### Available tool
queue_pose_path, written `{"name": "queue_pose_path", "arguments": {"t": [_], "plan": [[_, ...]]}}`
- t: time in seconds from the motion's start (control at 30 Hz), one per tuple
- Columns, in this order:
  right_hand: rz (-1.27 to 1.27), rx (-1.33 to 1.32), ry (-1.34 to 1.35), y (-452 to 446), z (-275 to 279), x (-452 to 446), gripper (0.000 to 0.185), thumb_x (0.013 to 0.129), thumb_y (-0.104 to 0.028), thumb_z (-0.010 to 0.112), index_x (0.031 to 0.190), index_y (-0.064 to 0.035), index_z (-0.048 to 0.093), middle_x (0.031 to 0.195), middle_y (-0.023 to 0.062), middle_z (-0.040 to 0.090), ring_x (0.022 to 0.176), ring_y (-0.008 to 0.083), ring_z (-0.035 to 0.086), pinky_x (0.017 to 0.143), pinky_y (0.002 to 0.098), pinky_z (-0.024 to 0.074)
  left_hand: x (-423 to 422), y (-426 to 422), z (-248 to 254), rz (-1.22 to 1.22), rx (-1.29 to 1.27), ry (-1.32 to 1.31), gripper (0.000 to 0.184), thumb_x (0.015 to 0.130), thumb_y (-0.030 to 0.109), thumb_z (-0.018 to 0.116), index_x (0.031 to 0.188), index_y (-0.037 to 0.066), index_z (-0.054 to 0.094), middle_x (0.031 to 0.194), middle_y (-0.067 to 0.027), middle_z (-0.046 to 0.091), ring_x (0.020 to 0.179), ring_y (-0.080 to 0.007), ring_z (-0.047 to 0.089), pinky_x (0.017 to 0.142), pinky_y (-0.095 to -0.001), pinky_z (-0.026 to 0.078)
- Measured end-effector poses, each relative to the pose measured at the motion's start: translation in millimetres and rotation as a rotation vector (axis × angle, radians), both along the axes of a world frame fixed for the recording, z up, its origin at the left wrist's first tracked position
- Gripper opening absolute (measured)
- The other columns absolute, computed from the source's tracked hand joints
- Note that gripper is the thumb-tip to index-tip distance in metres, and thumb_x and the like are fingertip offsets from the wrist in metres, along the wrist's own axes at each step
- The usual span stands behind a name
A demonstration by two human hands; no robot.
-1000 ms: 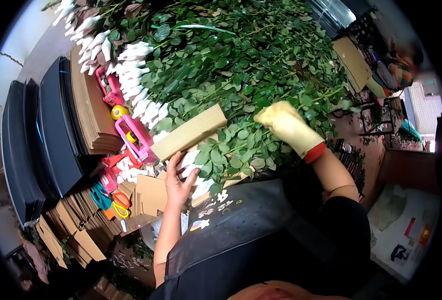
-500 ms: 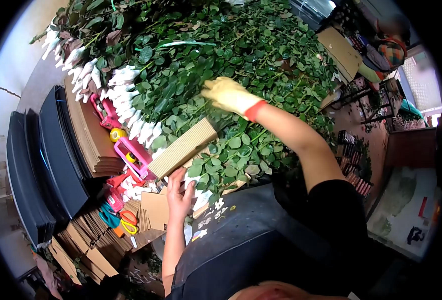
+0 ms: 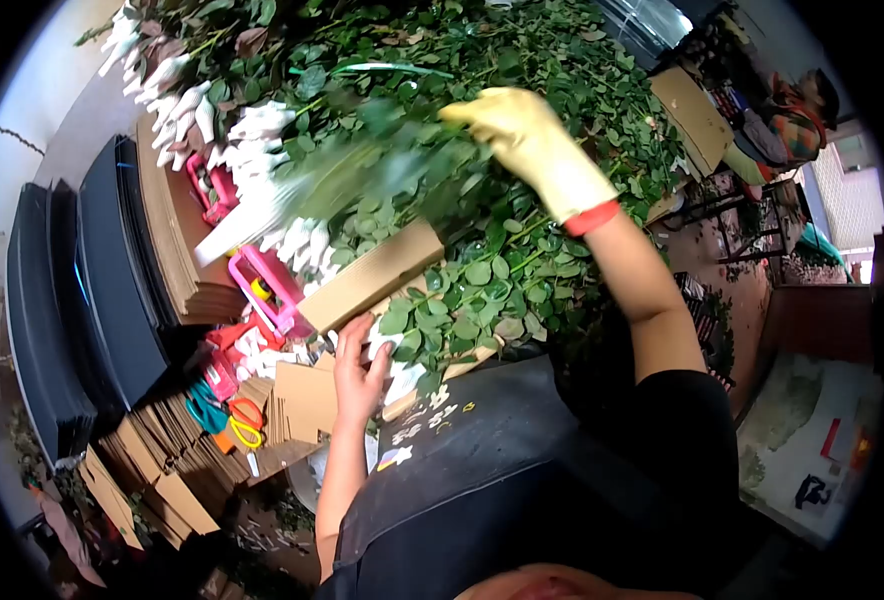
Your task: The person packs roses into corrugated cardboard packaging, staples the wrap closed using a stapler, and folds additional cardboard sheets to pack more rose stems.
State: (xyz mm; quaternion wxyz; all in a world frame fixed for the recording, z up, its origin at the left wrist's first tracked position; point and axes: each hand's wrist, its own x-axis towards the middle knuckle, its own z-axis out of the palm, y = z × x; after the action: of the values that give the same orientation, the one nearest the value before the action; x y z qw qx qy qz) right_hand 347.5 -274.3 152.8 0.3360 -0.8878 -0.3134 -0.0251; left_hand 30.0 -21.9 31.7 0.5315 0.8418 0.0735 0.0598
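Note:
My right hand (image 3: 532, 140), in a yellow glove with a red cuff, is closed on a leafy stem (image 3: 352, 185) above the pile of stems. That stem is blurred by motion, and its white-sleeved head (image 3: 247, 222) points left. Low in front of me, my left hand (image 3: 360, 375) is bare, its thumb and fingers around white-sleeved flower heads (image 3: 378, 345). Their green leaves (image 3: 472, 285) spread to the right. A corrugated cardboard piece (image 3: 374, 275) lies just above my left hand, beside these flowers.
A large heap of leafy stems (image 3: 502, 60) covers the table. Pink tape dispensers (image 3: 267, 290), scissors (image 3: 246, 422) and cardboard sheets (image 3: 307, 400) lie at the left. Black stacked sheets (image 3: 122, 280) stand farther left. Another person (image 3: 797, 130) is at the upper right.
My right hand moved left over the heap, then back up and right, and a blurred stem now trails from it. My left hand has stayed at the white-sleeved flower heads.

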Motion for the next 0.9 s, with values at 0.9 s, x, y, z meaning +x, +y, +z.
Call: {"name": "queue_pose_path", "arguments": {"t": [0.9], "plan": [[0.115,0.189,-0.279,-48.1,0.7,23.7,0.046,0.079,0.011,0.050,0.113,-0.0060,0.077,0.101,0.0118,0.075,0.098,0.0220,0.068,0.083,0.0341,0.0579,-0.3,6.0,-18.7,-0.012,-0.041,0.005,0.052,0.093,0.012,0.077,0.141,0.006,0.059,0.133,-0.0139,0.062,0.118,-0.0269,0.064,0.100,-0.0365,0.053]]}}
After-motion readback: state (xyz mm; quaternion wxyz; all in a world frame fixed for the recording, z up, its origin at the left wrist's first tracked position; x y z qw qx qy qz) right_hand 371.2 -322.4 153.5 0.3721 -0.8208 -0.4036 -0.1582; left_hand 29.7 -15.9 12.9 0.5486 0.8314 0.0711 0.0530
